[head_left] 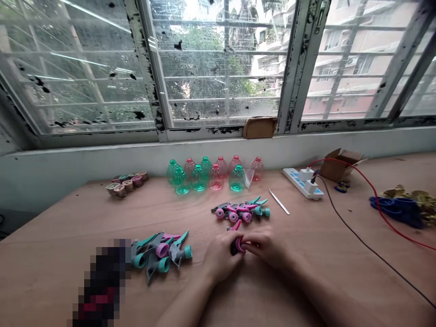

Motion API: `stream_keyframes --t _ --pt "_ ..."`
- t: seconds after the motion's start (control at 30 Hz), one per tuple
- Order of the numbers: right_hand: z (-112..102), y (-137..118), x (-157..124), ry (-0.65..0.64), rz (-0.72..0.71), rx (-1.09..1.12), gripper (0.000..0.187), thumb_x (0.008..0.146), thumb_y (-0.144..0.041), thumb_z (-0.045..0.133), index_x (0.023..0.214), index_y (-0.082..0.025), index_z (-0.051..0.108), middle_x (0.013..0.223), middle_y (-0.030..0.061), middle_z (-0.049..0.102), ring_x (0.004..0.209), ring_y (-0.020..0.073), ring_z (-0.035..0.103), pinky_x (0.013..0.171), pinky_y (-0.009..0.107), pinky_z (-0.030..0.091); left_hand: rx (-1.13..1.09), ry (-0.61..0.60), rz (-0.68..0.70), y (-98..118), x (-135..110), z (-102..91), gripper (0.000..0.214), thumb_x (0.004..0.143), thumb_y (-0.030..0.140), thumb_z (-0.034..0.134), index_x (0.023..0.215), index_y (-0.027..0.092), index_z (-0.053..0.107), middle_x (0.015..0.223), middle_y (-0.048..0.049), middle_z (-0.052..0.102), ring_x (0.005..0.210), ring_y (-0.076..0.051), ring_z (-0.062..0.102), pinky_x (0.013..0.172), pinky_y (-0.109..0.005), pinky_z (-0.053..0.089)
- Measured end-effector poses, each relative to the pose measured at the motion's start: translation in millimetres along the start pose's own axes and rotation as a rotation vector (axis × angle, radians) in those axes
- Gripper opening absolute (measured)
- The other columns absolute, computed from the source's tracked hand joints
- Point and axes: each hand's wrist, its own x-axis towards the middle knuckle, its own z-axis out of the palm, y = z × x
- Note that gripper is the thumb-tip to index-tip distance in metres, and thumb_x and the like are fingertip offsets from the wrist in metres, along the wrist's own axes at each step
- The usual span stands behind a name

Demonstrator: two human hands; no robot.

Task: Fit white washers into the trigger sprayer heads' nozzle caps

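Note:
A spray bottle trigger head (240, 245) with a pink collar and pink lever is held low over the table between both hands. My left hand (223, 252) is closed around its dark body. The fingers of my right hand (267, 245) are bent and pinch at the pink collar from the right. Just beyond the hands lies a row of trigger heads (240, 212) with pink and teal collars. Left of my left hand is a pile of grey trigger heads (161, 252), mostly teal with one pink collar.
Green and pink clear bottles (198, 179) stand along the wall. A white stick (279, 201) and a power strip (303, 184) with cables lie to the right, near a cardboard box (340, 165) and blue parts (398, 211). Small packs (126, 184) sit far left. A pixelated patch covers the lower left.

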Motion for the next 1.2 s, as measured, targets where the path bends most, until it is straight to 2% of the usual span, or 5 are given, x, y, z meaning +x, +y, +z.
stream_keyframes --t 0.2,0.33,0.57,0.73,1.2 --pt "-2.7 -5.5 0.0 0.025 0.019 0.036 0.017 0.091 -0.030 0.056 0.094 -0.022 0.072 0.072 0.0016 0.069 0.062 0.0125 0.059 0.060 0.023 0.038 -0.010 0.012 0.009 0.6 -1.1 -0.3 0.033 0.079 0.014 0.058 0.109 0.024 0.064 0.104 -0.0017 0.071 0.095 -0.020 0.064 0.081 -0.027 0.048" --pt "-18.7 -0.3 1.7 0.069 0.187 -0.032 0.027 0.089 -0.036 0.057 0.110 -0.023 0.068 0.073 0.0008 0.066 0.060 0.0121 0.056 0.062 0.024 0.040 -0.021 0.111 0.001 -2.4 0.1 -0.2 0.035 0.082 0.013 0.055 0.114 0.024 0.062 0.112 -0.0029 0.068 0.103 -0.020 0.062 0.089 -0.029 0.047" --pt "-75.4 33.3 -10.1 -0.318 0.669 -0.216 0.040 0.062 -0.043 0.079 0.096 -0.024 0.070 0.093 0.0048 0.066 0.080 0.0210 0.061 0.065 0.027 0.041 0.015 0.117 0.025 -4.1 3.1 -0.1 0.039 0.081 0.010 0.054 0.115 0.027 0.064 0.115 -0.0024 0.066 0.107 -0.020 0.060 0.092 -0.030 0.046" --pt "-96.5 37.0 -19.8 -0.444 0.739 -0.084 0.055 0.053 -0.040 0.083 0.103 -0.023 0.067 0.102 0.0055 0.065 0.087 0.0217 0.060 0.067 0.025 0.043 0.032 0.075 0.027 -1.1 5.9 -2.1 0.035 0.081 0.011 0.053 0.111 0.026 0.064 0.114 -0.0015 0.066 0.104 -0.019 0.061 0.091 -0.028 0.046" --pt "-57.6 30.1 -5.3 -0.408 0.618 0.105 0.028 0.064 -0.023 0.073 0.092 -0.020 0.070 0.071 -0.0027 0.060 0.060 0.0103 0.052 0.052 0.019 0.036 0.046 0.051 0.020 -4.2 6.9 -1.5 0.034 0.079 0.012 0.055 0.110 0.024 0.065 0.109 -0.0033 0.068 0.100 -0.020 0.062 0.088 -0.029 0.046"
